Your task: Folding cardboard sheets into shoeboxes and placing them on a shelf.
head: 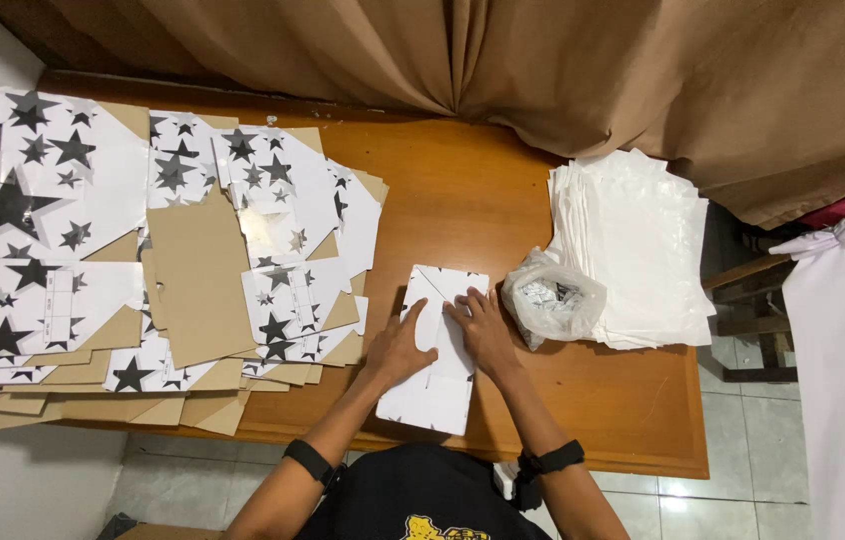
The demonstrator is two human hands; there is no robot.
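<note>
A flat white cardboard box blank [440, 385] lies on the wooden table [463, 200] in front of me, its upper flaps partly folded. My left hand [398, 350] presses flat on its left side with fingers spread. On the blank's right side my right hand [484, 330] also rests flat, fingertips near the folded flap. Neither hand grips anything. Both wrists wear black bands.
A large pile of star-printed and brown box blanks [143, 250] covers the table's left half. A clear plastic bag [553, 298] of small items sits right of my hands, beside a stack of white sheets [633, 250]. Tan curtain [503, 50] hangs behind.
</note>
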